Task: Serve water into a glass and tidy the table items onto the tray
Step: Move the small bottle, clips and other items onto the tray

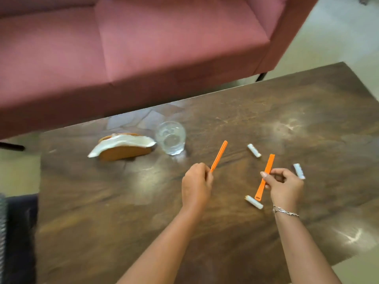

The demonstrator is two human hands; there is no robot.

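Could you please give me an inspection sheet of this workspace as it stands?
Surface: dark wooden table, glossy, with glare patches.
Job's things: clear glass upright, contents unclear; napkin holder with white napkins to its left; three small white rolls lying apart; two orange strips; no tray in view.
Clutter: nothing seen.
Hands: left hand grips the near end of the left orange strip; right hand, bracelet at the wrist, pinches the right orange strip.
Cables: nothing seen.
Surroundings: pink sofa behind the table; pale floor.
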